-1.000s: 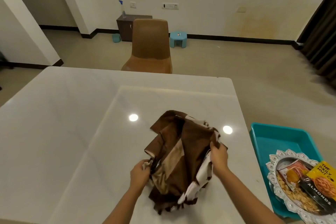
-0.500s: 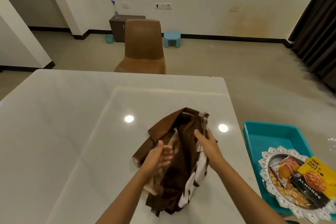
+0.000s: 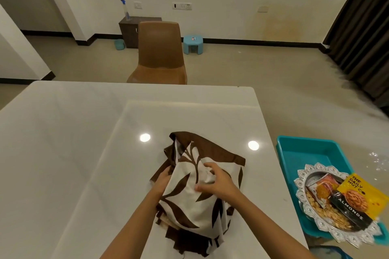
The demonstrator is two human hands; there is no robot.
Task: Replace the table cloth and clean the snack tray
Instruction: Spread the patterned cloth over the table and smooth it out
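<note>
Table cloth (image 3: 189, 202): bunched, brown with a white leaf print, lying on the white table (image 3: 84, 132) near its front edge, right of middle.
Left hand (image 3: 163, 181): closed on the cloth's left fold, fingertips hidden under it.
Right hand (image 3: 216, 183): fingers curled, pinching the white top layer.
Snack tray (image 3: 303, 176): silver, off the table to the right, resting on a teal tub (image 3: 305, 153); holds an almonds packet (image 3: 357, 197) and loose nuts.
Done: probably only fetching the cloth; nothing spread yet.
Left: spreading the cloth, then emptying and wiping the tray.
Change from 0.5 s ago: white printed face now on top where brown showed; left hand, then open and flat, now gripping.
</note>
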